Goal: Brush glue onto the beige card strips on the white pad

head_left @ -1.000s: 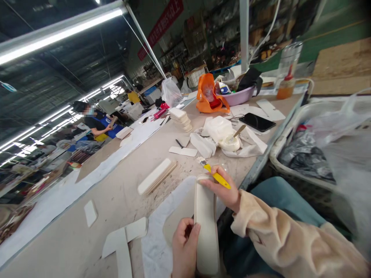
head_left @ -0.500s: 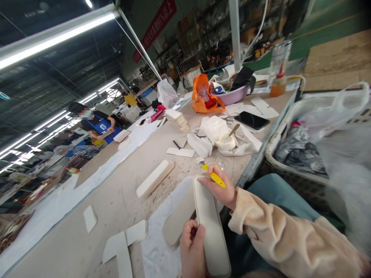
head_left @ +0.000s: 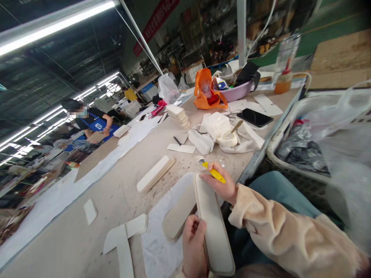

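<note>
A long white panel with rounded corners lies at the table's near edge, upright in my view. My left hand is closed on its left side, thumb on the top face. Between the fingers of my right hand is a yellow-handled brush, its bristles pointing up and left. That hand's thumb also presses on the panel's far end. Left of the panel, another pale rounded panel rests on a white cloth.
A stack of white strips stands left of centre. Beyond are a bowl of pale paste, a phone, an orange bag and a glue bottle. A white basket sits to my right; a person works across.
The view has shifted slightly. Both hands keep their hold on the panel, and the brush stays in my right hand. The person across has lowered the piece in their hands.
</note>
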The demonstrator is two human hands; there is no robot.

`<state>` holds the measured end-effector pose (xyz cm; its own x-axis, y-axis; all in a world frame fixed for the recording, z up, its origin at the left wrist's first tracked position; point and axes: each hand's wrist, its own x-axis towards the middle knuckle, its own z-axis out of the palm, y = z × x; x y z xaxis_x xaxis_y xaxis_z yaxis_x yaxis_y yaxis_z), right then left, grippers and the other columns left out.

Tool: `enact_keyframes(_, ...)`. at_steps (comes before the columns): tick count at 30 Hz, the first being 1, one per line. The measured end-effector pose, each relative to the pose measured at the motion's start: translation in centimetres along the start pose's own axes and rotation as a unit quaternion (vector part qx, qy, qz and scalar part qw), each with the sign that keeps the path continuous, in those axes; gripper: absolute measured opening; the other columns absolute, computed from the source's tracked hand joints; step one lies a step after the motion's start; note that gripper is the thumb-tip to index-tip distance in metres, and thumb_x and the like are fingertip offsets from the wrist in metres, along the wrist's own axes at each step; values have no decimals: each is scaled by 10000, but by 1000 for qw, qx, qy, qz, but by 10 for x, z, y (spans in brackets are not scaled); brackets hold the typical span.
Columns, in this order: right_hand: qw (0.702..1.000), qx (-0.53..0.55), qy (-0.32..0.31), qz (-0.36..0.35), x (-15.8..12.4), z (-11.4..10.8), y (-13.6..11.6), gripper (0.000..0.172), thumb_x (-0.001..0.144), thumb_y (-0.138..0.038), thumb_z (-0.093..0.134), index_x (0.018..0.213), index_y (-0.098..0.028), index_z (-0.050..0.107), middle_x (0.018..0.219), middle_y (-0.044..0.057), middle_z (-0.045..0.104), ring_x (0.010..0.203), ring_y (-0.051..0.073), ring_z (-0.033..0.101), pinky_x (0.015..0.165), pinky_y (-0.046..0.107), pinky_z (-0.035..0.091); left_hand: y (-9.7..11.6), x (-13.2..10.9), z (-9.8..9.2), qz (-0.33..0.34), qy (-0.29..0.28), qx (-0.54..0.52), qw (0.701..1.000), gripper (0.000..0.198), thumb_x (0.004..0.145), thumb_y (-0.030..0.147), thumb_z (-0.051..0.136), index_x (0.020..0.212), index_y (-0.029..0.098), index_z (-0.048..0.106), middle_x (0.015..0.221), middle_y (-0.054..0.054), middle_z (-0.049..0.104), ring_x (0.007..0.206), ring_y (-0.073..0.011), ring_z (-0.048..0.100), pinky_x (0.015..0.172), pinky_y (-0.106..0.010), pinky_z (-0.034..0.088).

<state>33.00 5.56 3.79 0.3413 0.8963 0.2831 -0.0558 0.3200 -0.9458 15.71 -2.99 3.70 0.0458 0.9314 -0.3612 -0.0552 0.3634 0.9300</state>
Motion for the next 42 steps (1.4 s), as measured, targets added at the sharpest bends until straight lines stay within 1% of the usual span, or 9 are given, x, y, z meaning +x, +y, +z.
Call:
enact_keyframes(3,1000,5,5,11,2,0,1,282,804,-344,661,849,-235,404,654,-63,377,568,107,357,547,259,313,1,-2,4,-49,-49,-67,995,252,780,436,682,806,189,640,718,4,641,659,-135,568,603,-233,438)
enact_keyframes(5,1000,10,18,17,4,-1,3,297,785,-339,677,843,-236,405,653,-65,375,562,104,350,542,254,307,-2,-5,5,-127,-89,-113,981,401,802,551,607,892,166,673,802,-57,695,727,-197,636,632,-285,489)
enact_keyframes(8,999,21,32,15,8,-3,10,310,759,-316,695,840,-237,406,674,-61,378,571,100,348,545,246,304,-9,-13,3,-224,-153,-143,952,631,754,679,567,974,96,671,913,-169,716,811,-306,686,640,-372,541)
enact_keyframes(10,999,28,28,18,10,-5,15,304,758,-309,691,845,-238,408,683,-58,380,570,98,349,537,240,301,-13,-20,0,-224,-195,-139,945,611,712,595,672,1031,76,646,994,-207,705,855,-344,691,644,-390,557)
enact_keyframes(13,1000,10,12,20,11,-8,18,303,758,-328,687,855,-238,414,677,-54,380,566,100,355,527,239,302,-14,-30,-5,-190,-228,-111,948,558,647,381,797,1092,101,609,1053,-190,696,868,-335,696,626,-344,557)
enact_keyframes(20,996,-77,-21,37,11,-17,14,405,689,-419,751,861,-235,435,693,-34,433,625,123,403,540,250,318,-13,-35,-10,-171,-198,-87,961,514,672,382,786,1073,109,617,1002,-157,706,806,-287,700,599,-296,528)
enact_keyframes(28,994,-99,-30,20,9,-17,17,346,723,-340,724,844,-225,422,673,-50,409,592,103,372,551,247,296,-17,-40,-19,-201,-227,-104,947,546,648,400,794,1078,100,644,1029,-183,704,806,-306,708,551,-277,505)
enact_keyframes(37,993,-107,-36,22,6,-18,16,330,727,-324,722,849,-220,434,680,-57,400,599,96,373,582,245,302,-14,-40,-23,-222,-246,-139,933,533,680,347,778,1132,124,607,1136,-182,672,954,-351,685,713,-378,564)
enact_keyframes(42,995,-78,-64,8,7,-20,12,335,751,-359,710,863,-231,420,669,-60,391,589,102,368,575,251,323,-15,-41,-26,-220,-216,-150,939,539,691,367,764,1157,152,598,1083,-167,692,880,-322,704,691,-370,556)
